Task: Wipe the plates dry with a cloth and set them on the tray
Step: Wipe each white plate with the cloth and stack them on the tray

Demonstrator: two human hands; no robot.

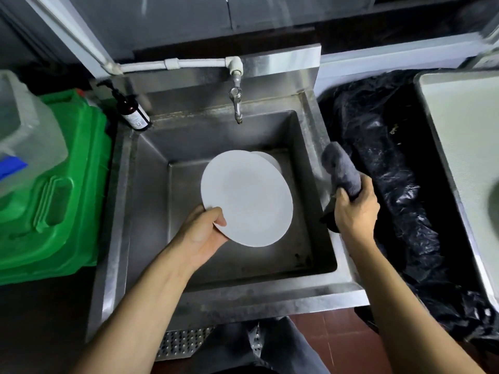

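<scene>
My left hand (205, 228) grips a white plate (247, 198) by its near-left rim and holds it tilted above the steel sink (151, 211). Behind it the edge of a second white plate (271, 160) shows in the basin, mostly hidden. My right hand (355, 209) holds a grey cloth (341, 171) bunched up over the sink's right rim, apart from the plate. A pale tray (464, 147) lies at the right edge of the view, with a blurred rim of something round (494, 201) on it.
A tap (237, 103) hangs over the back of the basin. A dark pump bottle (133, 112) stands at the sink's back-left corner. A green bin (54, 190) sits left. A bin lined with a black bag (388, 163) stands between sink and tray.
</scene>
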